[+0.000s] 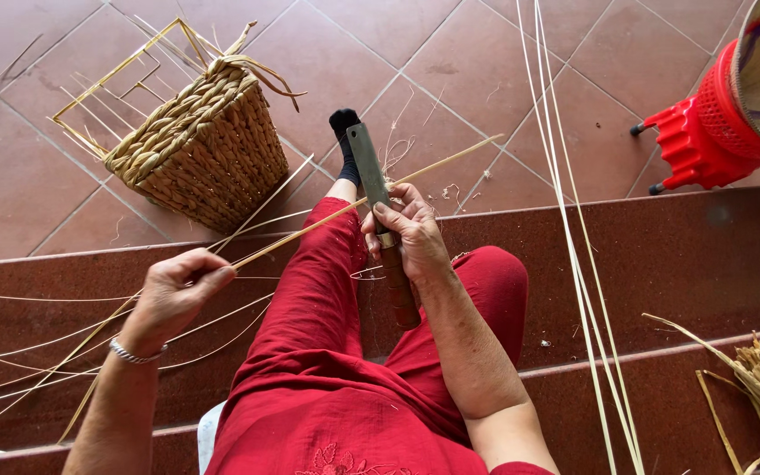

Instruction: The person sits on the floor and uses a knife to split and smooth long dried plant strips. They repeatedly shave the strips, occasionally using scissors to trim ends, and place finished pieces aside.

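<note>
The person sits on dark red steps (661,255), legs in red trousers stretched down toward the tiled floor (450,79). The right hand (408,233) has its grip closed around the wooden handle of a long flat-bladed knife (369,167), blade pointing away and pressed against a long pale bamboo strip (310,230). The left hand (178,290) pinches that strip nearer its lower end, fingers closed on it, so the strip runs slantwise between both hands and on past the knee. Judging by the thin slivers (63,339) fanned out at the left, a fair amount is already split — the held strip looks only partly worked. A woven straw basket (200,141) lies tipped on the floor, apparently unfinished, and more long strips (573,220) wait at the right.
</note>
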